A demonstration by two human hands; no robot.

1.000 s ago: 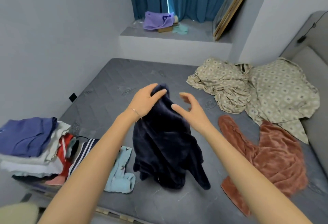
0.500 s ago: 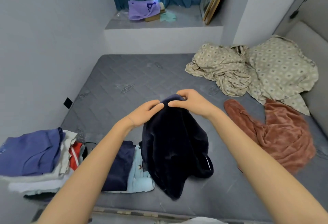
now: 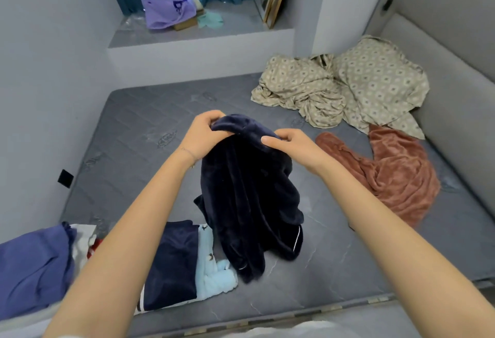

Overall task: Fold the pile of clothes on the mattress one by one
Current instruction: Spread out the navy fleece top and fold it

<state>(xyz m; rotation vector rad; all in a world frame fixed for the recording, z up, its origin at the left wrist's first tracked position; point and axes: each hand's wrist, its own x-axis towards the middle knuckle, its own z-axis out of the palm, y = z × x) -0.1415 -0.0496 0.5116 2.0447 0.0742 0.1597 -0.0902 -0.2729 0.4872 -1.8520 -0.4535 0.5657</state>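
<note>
- At the far left edge of the grey quilted mattress [image 3: 139,128] sits a stack of clothes [image 3: 32,265] with a blue piece on top and white and red layers showing beside it.
- Just right of the stack lie a flat dark navy piece [image 3: 171,262] and a light blue garment [image 3: 211,276] with small printed figures. Both are partly covered by the left forearm.
- The left hand [image 3: 203,134] has its fingers curled round the top edge of the navy fleece garment [image 3: 246,198].
- The garment is held up over the middle of the mattress. It is plush, very dark blue and hangs in deep vertical folds. Its lower end is bunched on the mattress and touches the light blue garment. A thin white piping line runs near the lower right hem.
- The right hand [image 3: 292,144] pinches the same top edge between thumb and fingers, close beside the left hand.
- Further right, a rust-brown fleece garment [image 3: 396,174] lies spread and crumpled.
- Behind it, by the headboard, is a heap of beige patterned bedding [image 3: 348,88].
</note>
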